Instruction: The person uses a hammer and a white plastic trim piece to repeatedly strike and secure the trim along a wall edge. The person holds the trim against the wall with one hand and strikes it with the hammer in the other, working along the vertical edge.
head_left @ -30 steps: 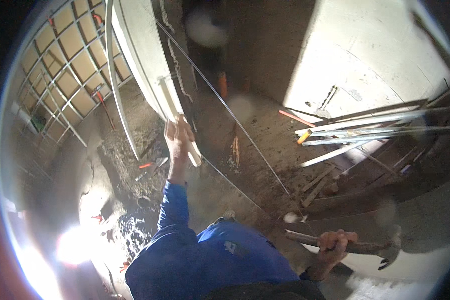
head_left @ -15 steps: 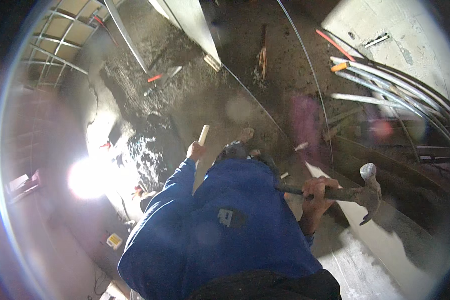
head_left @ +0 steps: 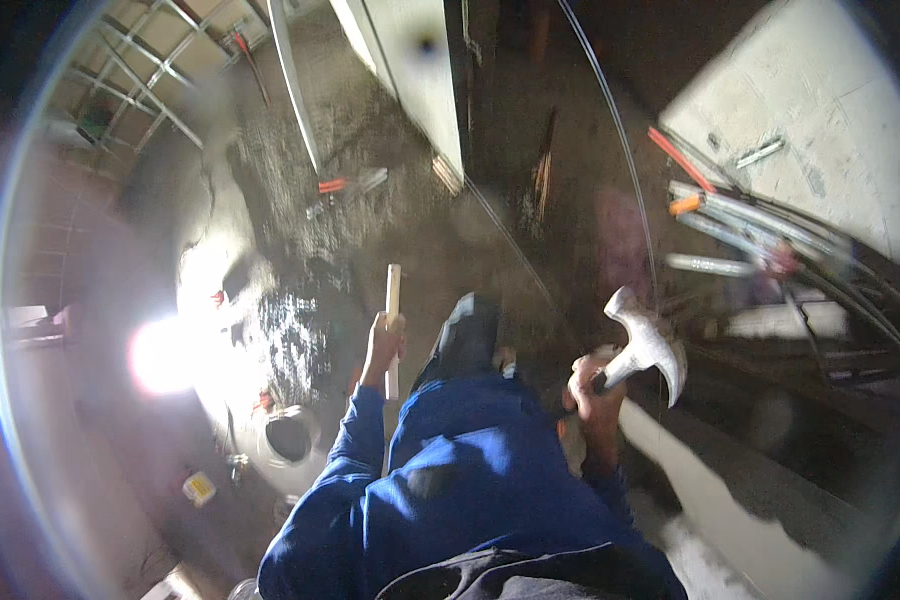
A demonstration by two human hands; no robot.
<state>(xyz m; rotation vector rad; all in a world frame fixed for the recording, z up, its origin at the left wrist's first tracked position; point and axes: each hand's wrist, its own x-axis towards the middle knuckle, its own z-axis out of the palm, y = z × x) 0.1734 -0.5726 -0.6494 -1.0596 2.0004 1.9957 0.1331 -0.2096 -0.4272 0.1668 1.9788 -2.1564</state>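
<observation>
My left hand (head_left: 382, 343) grips a pale wooden strip (head_left: 393, 300) that stands roughly upright above my blue sleeve. My right hand (head_left: 592, 388) is closed around the handle of a claw hammer, whose metal head (head_left: 650, 343) points up and to the right. Between both arms, my dark shoe (head_left: 467, 335) shows on the rough, dusty floor. The picture is blurred by motion.
A bright glare (head_left: 165, 355) lies on the floor at left. A round white bucket (head_left: 288, 440) sits below it. A white panel (head_left: 415, 75) leans at top centre. Metal pipes and rods (head_left: 740, 225) lie at right beside a light slab (head_left: 820, 120). An orange-handled tool (head_left: 345, 185) lies on the floor.
My left hand came down from the tall white panel with the wooden strip, now held low near my body. My right hand raised the hammer. The view swung downward.
</observation>
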